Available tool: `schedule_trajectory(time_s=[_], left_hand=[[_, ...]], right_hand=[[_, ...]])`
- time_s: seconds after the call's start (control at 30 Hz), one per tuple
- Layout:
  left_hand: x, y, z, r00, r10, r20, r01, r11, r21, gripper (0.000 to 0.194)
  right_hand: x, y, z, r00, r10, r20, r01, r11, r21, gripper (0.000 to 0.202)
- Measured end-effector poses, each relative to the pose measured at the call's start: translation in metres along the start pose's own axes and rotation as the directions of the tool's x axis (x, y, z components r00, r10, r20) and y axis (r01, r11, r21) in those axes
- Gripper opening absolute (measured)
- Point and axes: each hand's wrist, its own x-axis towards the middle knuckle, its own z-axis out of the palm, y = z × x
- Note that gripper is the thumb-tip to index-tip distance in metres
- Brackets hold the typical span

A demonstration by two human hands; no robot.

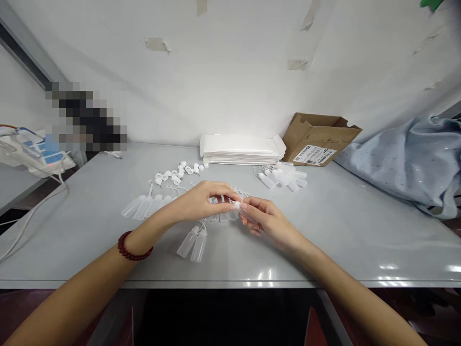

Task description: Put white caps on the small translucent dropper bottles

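Note:
Over the middle of the table, my left hand (205, 199) pinches a small white cap (237, 205) between thumb and fingers. Meeting it there, my right hand (270, 221) is closed round a translucent squeeze bottle, mostly hidden behind its fingers. Two small translucent bottles (192, 244) lie nearer to me, below my left hand. A row of similar bottles (139, 207) with looped white strings runs behind my left wrist and under my hands. Loose white caps (176, 175), several with pointed tips, are scattered beyond my left hand.
At the back lies a stack of white flat packages (241, 149), beside an open cardboard box (320, 139). More bottles (281, 177) are heaped in front of the box. Pale blue fabric (406, 163) covers the right back. A power strip with cables (46, 154) sits at left.

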Motion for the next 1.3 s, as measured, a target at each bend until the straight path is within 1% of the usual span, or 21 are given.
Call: schedule_trajectory(time_s=[0.07,0.13,0.2,0.3,0.37,0.4,0.43,0.5,0.57,0.63,0.7,0.77,0.83,0.9,0.97,1.0,1.07,1.13,1.17,1.23,1.3], left_hand=[[0.001,0.002,0.001,0.997,-0.075,-0.012,0.075,0.996,-0.048,0.025],[0.001,0.005,0.002,0.984,-0.176,-0.026,0.173,0.981,-0.092,0.031],[0.000,0.008,0.003,0.971,-0.240,-0.004,0.238,0.964,-0.118,0.037],[-0.001,0.012,0.003,0.971,-0.232,0.059,0.239,0.960,-0.150,0.036],[-0.002,0.013,0.003,0.974,-0.211,0.083,0.222,0.961,-0.164,0.033],[-0.002,0.013,0.003,0.975,-0.201,0.091,0.214,0.963,-0.166,0.032],[-0.003,0.013,0.003,0.977,-0.190,0.098,0.204,0.965,-0.167,0.031],[-0.004,0.013,0.003,0.981,-0.168,0.101,0.183,0.969,-0.166,0.029],[-0.005,0.013,0.003,0.986,-0.141,0.088,0.153,0.977,-0.147,0.026],[-0.005,0.014,0.005,0.994,-0.093,0.057,0.098,0.991,-0.091,0.025],[-0.006,0.014,0.008,1.000,-0.017,0.016,0.017,1.000,-0.007,0.027],[-0.006,0.013,0.011,0.998,0.060,-0.030,-0.058,0.996,0.075,0.028],[-0.006,0.011,0.013,0.989,0.131,-0.074,-0.119,0.982,0.146,0.027],[-0.005,0.010,0.015,0.978,0.181,-0.104,-0.160,0.970,0.181,0.025],[-0.005,0.009,0.015,0.975,0.185,-0.124,-0.163,0.973,0.163,0.023],[-0.005,0.010,0.014,0.979,0.156,-0.133,-0.139,0.981,0.134,0.022],[-0.004,0.012,0.013,0.990,0.048,-0.134,-0.044,0.998,0.033,0.023],[-0.004,0.014,0.012,0.992,-0.079,-0.096,0.071,0.994,-0.087,0.026],[-0.004,0.015,0.011,0.991,-0.123,-0.060,0.113,0.984,-0.139,0.028],[-0.005,0.017,0.010,0.989,-0.147,0.009,0.146,0.967,-0.210,0.028],[-0.006,0.018,0.010,0.992,-0.121,0.039,0.126,0.962,-0.244,0.025]], right_hand=[[-0.002,0.001,0.002,0.992,-0.104,-0.066,0.093,0.983,-0.156,0.029],[-0.004,0.002,0.004,0.965,-0.236,-0.116,0.189,0.930,-0.316,0.029],[-0.006,0.004,0.005,0.932,-0.339,-0.127,0.255,0.865,-0.433,0.027],[-0.007,0.008,0.007,0.900,-0.425,-0.098,0.314,0.787,-0.532,0.022],[-0.007,0.009,0.007,0.890,-0.448,-0.080,0.333,0.762,-0.555,0.019],[-0.007,0.010,0.007,0.891,-0.447,-0.076,0.337,0.764,-0.550,0.019],[-0.007,0.010,0.007,0.897,-0.435,-0.075,0.334,0.780,-0.529,0.019],[-0.007,0.010,0.007,0.921,-0.381,-0.078,0.315,0.848,-0.427,0.020],[-0.006,0.009,0.007,0.959,-0.271,-0.078,0.245,0.937,-0.249,0.022],[-0.005,0.006,0.006,0.990,-0.131,-0.048,0.129,0.991,-0.044,0.025],[-0.004,0.003,0.004,1.000,-0.013,-0.001,0.013,0.993,0.114,0.027],[-0.004,-0.001,0.002,0.998,0.048,0.035,-0.054,0.977,0.205,0.028],[-0.003,-0.004,0.000,0.995,0.083,0.059,-0.095,0.964,0.247,0.027],[-0.003,-0.005,-0.001,0.992,0.102,0.077,-0.118,0.958,0.260,0.027],[-0.003,-0.005,-0.001,0.992,0.103,0.075,-0.119,0.961,0.251,0.027],[-0.003,-0.005,0.000,0.994,0.087,0.062,-0.100,0.966,0.238,0.026],[-0.004,-0.002,0.001,1.000,0.013,0.019,-0.016,0.983,0.181,0.027],[-0.006,0.002,0.003,0.993,-0.116,-0.031,0.118,0.990,0.078,0.026],[-0.007,0.004,0.003,0.981,-0.190,-0.046,0.191,0.981,0.013,0.025],[-0.010,0.007,0.004,0.948,-0.315,-0.047,0.308,0.945,-0.108,0.021],[-0.011,0.008,0.004,0.931,-0.363,-0.026,0.355,0.922,-0.152,0.019]])
